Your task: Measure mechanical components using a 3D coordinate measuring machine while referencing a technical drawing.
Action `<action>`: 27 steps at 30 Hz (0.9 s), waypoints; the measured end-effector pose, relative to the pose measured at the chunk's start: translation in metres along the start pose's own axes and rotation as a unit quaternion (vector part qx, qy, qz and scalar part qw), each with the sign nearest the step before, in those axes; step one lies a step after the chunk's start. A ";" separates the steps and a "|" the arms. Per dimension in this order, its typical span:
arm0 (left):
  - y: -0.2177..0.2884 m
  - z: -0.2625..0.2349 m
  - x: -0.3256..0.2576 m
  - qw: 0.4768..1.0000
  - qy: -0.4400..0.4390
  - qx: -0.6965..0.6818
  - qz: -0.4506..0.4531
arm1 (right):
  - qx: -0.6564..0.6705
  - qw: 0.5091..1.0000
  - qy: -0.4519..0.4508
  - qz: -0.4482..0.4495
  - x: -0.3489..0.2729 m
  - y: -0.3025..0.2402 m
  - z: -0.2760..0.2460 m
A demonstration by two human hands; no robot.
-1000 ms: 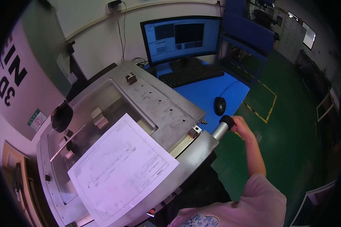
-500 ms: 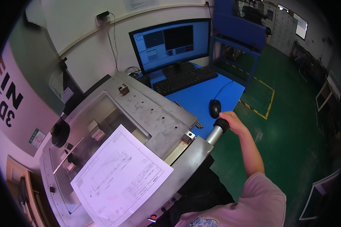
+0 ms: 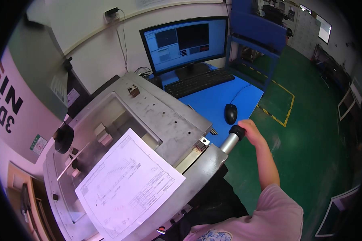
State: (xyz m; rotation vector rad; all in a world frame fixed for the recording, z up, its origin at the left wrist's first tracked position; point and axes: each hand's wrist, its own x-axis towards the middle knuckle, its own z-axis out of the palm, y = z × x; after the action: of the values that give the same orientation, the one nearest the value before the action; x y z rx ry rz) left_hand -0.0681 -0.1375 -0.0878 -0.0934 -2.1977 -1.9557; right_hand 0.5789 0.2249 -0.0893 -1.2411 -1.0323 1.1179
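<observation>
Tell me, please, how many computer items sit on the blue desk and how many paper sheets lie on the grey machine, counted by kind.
Monitor: 1
Keyboard: 1
Mouse: 1
Drawing sheet on the grey machine: 1
Total: 4
The right hand is closed on the handle at its black grip; the blue desk lies just beyond it.

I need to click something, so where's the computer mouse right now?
In the head view the black mouse lies on the blue desk, right of the keyboard and just above the right hand gripping the lever handle.
</observation>
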 end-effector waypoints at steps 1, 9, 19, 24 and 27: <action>0.021 0.009 -0.020 0.999 0.003 -0.024 -0.022 | -0.004 1.000 -0.012 0.004 0.001 0.013 -0.005; 0.017 0.032 -0.011 0.981 -0.018 -0.162 -0.103 | 0.029 0.999 0.010 0.036 0.027 0.030 0.006; -0.004 -0.001 0.009 0.988 -0.048 -0.120 -0.083 | 0.009 0.997 0.037 -0.068 -0.003 -0.001 0.026; 0.059 0.027 -0.052 0.993 0.071 -0.080 -0.057 | -0.017 0.999 -0.035 0.029 -0.001 0.028 0.010; 0.054 0.030 -0.051 0.995 0.058 -0.056 -0.053 | -0.082 0.996 -0.034 -0.008 0.019 0.025 0.015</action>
State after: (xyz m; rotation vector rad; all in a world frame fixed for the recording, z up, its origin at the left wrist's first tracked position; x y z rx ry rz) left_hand -0.0115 -0.0965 -0.0478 0.1200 -2.0594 -2.0839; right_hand 0.5661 0.2461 -0.1138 -1.3290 -1.2020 1.0865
